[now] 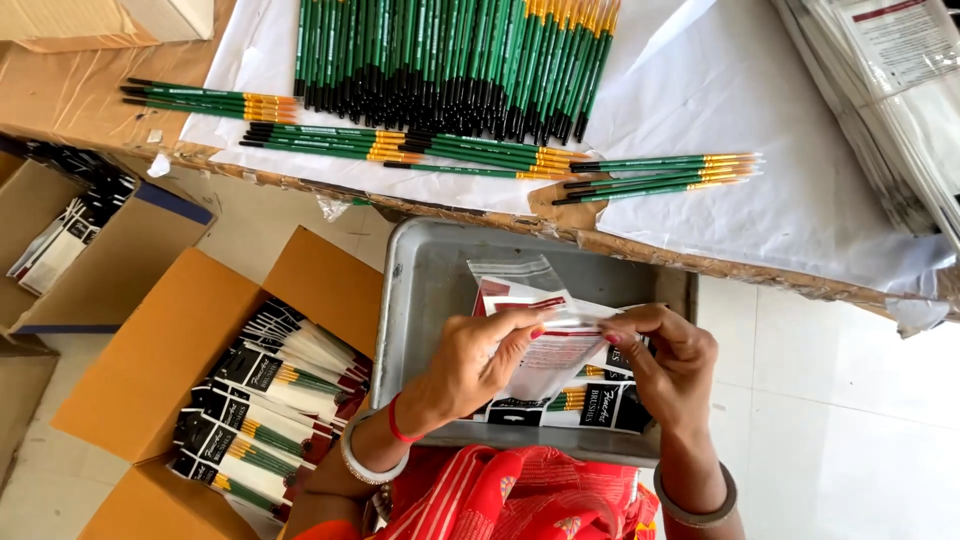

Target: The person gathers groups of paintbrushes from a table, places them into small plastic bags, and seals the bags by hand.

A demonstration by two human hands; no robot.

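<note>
Both hands' fingers point(530, 325) pinch clear red-labelled packet point(545, 335) over grey tray point(430, 290).

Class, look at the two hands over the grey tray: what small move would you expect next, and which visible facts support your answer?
Probably pressing the flap down to close the clear packet. The left hand and right hand both pinch its top edge over the grey tray, with a packed brush set lying beneath and finished packs already stacked in the cardboard box alongside.
</note>
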